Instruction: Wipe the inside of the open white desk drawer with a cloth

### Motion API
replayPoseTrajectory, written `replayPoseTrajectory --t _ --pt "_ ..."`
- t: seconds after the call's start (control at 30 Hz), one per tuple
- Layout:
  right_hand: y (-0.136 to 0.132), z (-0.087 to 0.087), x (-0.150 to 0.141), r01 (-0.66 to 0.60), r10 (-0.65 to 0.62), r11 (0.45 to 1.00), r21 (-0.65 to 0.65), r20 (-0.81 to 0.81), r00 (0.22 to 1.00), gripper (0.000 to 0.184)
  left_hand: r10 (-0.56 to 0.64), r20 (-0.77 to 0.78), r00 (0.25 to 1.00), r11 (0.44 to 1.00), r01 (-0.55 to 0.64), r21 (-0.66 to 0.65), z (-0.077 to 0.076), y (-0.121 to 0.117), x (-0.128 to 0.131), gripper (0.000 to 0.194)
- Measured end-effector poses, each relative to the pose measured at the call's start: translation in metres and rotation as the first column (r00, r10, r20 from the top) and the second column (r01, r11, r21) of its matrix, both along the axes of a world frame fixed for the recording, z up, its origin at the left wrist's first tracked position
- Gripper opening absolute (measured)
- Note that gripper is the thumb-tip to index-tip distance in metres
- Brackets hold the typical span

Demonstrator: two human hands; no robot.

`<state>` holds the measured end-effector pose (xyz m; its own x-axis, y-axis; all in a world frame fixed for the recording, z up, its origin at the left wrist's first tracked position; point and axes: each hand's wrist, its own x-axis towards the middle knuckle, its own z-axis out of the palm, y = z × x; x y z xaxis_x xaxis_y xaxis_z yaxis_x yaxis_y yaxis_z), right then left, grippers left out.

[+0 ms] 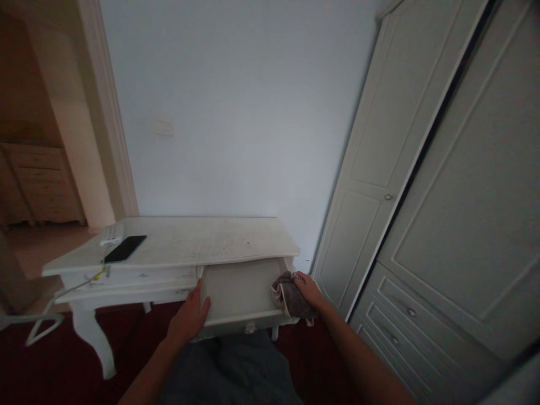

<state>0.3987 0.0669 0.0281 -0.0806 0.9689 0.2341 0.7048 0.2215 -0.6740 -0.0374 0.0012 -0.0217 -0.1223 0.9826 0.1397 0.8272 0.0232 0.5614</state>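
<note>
A pulled-out drawer point(240, 292) juts from the front of a white table point(202, 233), its light inside showing no contents. My left hand point(192, 315) rests against the drawer's left side, thumb and fingers apart. On the opposite side, my right hand point(307, 287) grips a grey-brown cloth point(291, 295) with a pale edge. The cloth hangs over the drawer's right wall, partly inside and partly outside. A small knob point(250, 328) sits on the drawer front.
A dark phone point(125, 248) lies on the table's left end, near a small white object point(112, 233). A white cable point(46, 315) hangs off that side. At right stands a grey-white wardrobe point(379, 146); a doorway point(113, 112) opens at left. Dark red carpet point(139, 349) covers the floor.
</note>
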Motion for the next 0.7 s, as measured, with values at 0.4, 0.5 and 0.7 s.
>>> replayPoseTrajectory --t 0.4,0.5,0.7 --pt "-0.024 0.006 -0.012 -0.028 0.022 0.999 0.043 0.142 0.990 0.054 0.011 0.091 0.996 1.000 -0.009 -0.023 0.010 -0.006 0.001 0.072" --pt "-0.045 0.014 -0.017 -0.108 0.065 0.989 0.101 0.358 0.931 0.076 -0.018 0.108 0.994 1.000 0.018 0.001 0.004 -0.003 -0.001 0.073" --pt "-0.079 0.018 -0.051 -0.255 0.150 0.963 0.093 0.601 0.785 0.081 -0.050 0.128 0.990 0.997 0.043 0.062 -0.006 0.005 -0.006 0.076"
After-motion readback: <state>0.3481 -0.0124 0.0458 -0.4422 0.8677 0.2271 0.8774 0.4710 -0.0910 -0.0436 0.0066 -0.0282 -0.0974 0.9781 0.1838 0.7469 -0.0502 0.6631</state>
